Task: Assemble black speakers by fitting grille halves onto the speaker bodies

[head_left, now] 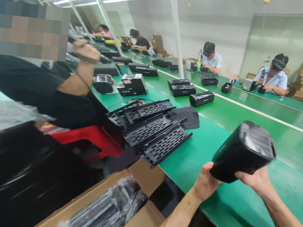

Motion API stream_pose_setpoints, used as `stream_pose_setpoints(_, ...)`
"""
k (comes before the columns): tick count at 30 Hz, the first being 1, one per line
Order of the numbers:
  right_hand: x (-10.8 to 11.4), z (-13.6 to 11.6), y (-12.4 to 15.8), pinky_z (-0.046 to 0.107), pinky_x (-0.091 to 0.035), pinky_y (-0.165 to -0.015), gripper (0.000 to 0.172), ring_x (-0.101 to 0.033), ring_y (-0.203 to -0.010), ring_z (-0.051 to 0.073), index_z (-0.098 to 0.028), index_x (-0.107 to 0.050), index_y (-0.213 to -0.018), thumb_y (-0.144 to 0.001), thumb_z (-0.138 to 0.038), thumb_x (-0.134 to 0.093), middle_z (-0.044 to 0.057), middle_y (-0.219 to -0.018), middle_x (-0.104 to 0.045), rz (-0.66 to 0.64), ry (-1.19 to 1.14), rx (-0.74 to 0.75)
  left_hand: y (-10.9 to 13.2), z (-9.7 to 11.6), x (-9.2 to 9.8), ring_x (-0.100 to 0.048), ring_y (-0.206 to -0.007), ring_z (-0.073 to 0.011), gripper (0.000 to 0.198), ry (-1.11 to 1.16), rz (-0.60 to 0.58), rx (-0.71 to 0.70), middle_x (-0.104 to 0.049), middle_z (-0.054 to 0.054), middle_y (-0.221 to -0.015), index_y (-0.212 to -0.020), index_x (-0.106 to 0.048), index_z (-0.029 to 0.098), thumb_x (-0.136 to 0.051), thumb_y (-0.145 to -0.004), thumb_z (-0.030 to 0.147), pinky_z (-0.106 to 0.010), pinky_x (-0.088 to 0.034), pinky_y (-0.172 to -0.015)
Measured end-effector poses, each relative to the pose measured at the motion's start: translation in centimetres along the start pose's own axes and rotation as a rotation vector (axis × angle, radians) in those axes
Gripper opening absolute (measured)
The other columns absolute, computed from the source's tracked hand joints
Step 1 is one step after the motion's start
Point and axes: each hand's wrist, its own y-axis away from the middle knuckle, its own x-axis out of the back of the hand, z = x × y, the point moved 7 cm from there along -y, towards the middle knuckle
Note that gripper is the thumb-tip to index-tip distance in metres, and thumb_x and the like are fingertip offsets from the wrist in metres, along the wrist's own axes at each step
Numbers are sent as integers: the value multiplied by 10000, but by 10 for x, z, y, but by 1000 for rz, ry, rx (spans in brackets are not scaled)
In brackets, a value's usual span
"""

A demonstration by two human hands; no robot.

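Note:
I hold a black plastic device housing [244,151] up above the green bench [212,208], tilted on its side. My left hand [206,181] grips its lower left end and my right hand [256,178] grips it from underneath on the right. Both hands are closed on it, and most of their fingers are hidden behind the housing.
A stack of black slotted panels [149,129] lies at the bench edge to the left. An open cardboard box [118,211] with bagged black parts sits below. A co-worker in black [60,96] sits on a red stool [93,139]. More black units [201,98] and seated workers line the bench.

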Motion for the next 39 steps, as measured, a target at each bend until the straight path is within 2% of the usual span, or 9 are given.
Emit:
stream_pose_setpoints(5, 0, -41, -11, 563, -484, -1081, 996, -588, -1313, 397, -302, -345, -1658, -755, -278, -765, 169, -1486, -567, -231, 444, 264, 17, 62, -4, -331, -1565, -407, 1118, -462, 30, -302, -325, -103, -1736, -1612, -412, 351, -975, -647, 402, -450, -463, -1137)
stream_pose_setpoints(9, -21, -43, -8, 609, -474, -1017, 910, -608, -1225, 435, -220, -482, -1601, -734, -211, -758, 230, -1407, -613, -432, 733, 362, 17, 80, -22, -486, -1427, -405, 912, -781, -38, -277, -523, -122, -1570, -1474, -590, 299, -965, -645, 352, -439, -514, -1063)
stream_pose_setpoints(13, -8, -21, 1, 701, -332, -1174, 1019, -470, -1438, 462, -302, -375, -1653, -763, -400, -862, 187, -1581, -509, -380, 608, 318, 19, 81, -9, -594, -1256, -346, 750, -865, 36, -339, -584, -112, -1450, -1342, -639, 251, -929, -666, 402, -379, -541, -955)
stream_pose_setpoints(16, 22, 16, 11, 673, -266, -1247, 1160, -297, -1578, 447, -323, -240, -1693, -758, -628, -855, 156, -1703, -351, -259, 382, 105, 22, 83, 13, -619, -1182, -314, 724, -881, 92, -381, -624, -101, -1364, -1326, -618, 239, -896, -690, 448, -390, -523, -977)
stream_pose_setpoints(20, 28, 52, 31, 511, -445, -1175, 1143, -524, -1434, 369, -263, -252, -1653, -772, -753, -791, 193, -1630, -429, -248, -45, -166, 21, 84, 27, -634, -1161, -310, 720, -864, 61, -365, -641, -106, -1341, -1334, -594, 232, -866, -714, 478, -397, -524, -965)
stream_pose_setpoints(27, 20, 32, 41, 439, -465, -1136, 809, -480, -1458, 328, -323, -460, -1462, -809, -626, -830, 124, -1655, -389, -144, -210, -166, 25, 87, 23, -598, -1289, -342, 678, -941, -14, -437, -620, -125, -1413, -1350, -554, 237, -829, -778, 475, -446, -487, -1071)
stream_pose_setpoints(31, 20, 39, 42, 416, -528, -1022, 822, -623, -1233, 308, -282, -463, -1451, -799, -637, -817, 124, -1432, -574, -120, -240, -271, 17, 84, 26, -600, -1280, -351, 659, -1022, -18, -384, -621, -131, -1404, -1353, -560, 227, -791, -816, 531, -459, -477, -1079)
stream_pose_setpoints(35, 19, 48, 46, 402, -548, -975, 834, -633, -1172, 293, -272, -426, -1495, -836, -639, -781, 110, -1343, -601, -154, -247, -358, 9, 73, 30, -599, -1282, -368, 883, -969, -88, -237, -559, -169, -1503, -1511, -446, 223, -775, -802, 632, -464, -482, -1058)
stream_pose_setpoints(39, 23, 39, 51, 364, -547, -940, 771, -616, -1156, 279, -301, -451, -1477, -853, -599, -792, 98, -1350, -573, -119, -211, -258, 15, 76, 26, -585, -1296, -371, 841, -984, -87, -333, -558, -155, -1500, -1458, -489, 236, -788, -786, 643, -472, -487, -1051)
